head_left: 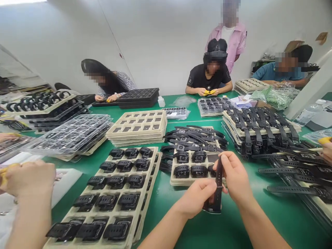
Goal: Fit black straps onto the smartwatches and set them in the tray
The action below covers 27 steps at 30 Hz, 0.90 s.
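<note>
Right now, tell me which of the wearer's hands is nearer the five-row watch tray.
Left. The left hand is right of the five-row watch tray; the right hand is farther right, beyond the left.

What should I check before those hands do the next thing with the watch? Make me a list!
1. Left hand gripping the black strap: ok.
2. Right hand pinching the strap near its upper end: ok.
3. Watch body free of scratches: cannot tell, mostly hidden.
4. Near tray lying just beyond the hands: ok.
5. Watches at that tray's far end lying neatly: not ok, straps overlap in a pile.
6. Left tray with its watches in rows: ok.
</note>
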### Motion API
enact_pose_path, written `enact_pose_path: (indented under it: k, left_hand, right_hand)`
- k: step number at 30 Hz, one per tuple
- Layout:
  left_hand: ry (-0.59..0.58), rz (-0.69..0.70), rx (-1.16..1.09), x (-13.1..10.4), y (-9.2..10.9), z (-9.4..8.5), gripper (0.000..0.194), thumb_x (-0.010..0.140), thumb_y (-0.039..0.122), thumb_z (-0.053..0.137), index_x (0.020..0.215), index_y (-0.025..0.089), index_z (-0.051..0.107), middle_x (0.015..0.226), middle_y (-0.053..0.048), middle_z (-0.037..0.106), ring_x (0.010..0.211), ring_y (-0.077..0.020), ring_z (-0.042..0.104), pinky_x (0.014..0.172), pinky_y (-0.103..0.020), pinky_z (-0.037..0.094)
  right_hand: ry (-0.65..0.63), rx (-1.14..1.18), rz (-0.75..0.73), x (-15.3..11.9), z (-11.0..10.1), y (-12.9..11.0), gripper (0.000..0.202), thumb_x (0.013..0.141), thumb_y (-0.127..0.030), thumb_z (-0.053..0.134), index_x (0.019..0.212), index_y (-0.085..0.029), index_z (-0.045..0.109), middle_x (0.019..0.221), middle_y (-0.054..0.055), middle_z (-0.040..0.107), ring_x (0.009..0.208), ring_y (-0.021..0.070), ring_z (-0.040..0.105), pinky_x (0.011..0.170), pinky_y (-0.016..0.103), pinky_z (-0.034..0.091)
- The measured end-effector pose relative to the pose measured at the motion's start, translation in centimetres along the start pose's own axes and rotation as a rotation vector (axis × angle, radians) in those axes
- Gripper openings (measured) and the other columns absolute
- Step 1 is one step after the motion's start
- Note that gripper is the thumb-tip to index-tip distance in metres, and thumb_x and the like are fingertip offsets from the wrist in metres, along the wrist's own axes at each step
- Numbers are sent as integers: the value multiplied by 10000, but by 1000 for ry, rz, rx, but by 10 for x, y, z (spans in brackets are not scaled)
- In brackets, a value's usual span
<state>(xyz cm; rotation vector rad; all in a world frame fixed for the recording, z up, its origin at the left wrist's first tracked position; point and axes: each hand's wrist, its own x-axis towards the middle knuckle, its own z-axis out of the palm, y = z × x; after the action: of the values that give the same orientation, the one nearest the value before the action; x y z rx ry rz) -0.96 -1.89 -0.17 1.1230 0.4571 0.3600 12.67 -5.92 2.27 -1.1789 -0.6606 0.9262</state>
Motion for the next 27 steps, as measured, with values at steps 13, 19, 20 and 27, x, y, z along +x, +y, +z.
enact_pose_path:
  k: [13,19,20,27]
  left_hand:
    - [-172,-65,-170,4,-14,-3,595,812,685,700,826,91,727,616,-20,568,459,-138,618,411,-206,451]
    - [-126,-4,-188,4,-23,0,590,842,688,667,829,100,711,621,1,564,421,-101,576,441,-217,456]
    - [-110,9,-189,4,-23,1,594,838,694,665,834,102,708,635,-4,573,435,-106,585,450,-221,459]
    - [18,-7,-232,2,-17,6,573,797,684,723,784,111,702,647,-20,583,599,-127,594,590,-239,489]
  right_hand:
    - [90,19,-80,6,1,1,408,895,-616,683,977,-232,573,622,-59,548,507,107,488,414,183,414]
    - [80,13,-101,3,4,0,393,919,-610,656,1014,-238,573,633,-58,560,479,108,490,398,192,416]
    - [79,10,-108,2,4,0,385,924,-605,652,1019,-240,574,632,-58,562,473,107,490,394,192,415]
    - [48,-25,-98,3,4,3,365,939,-580,647,1038,-237,574,646,-50,579,496,108,517,410,178,437]
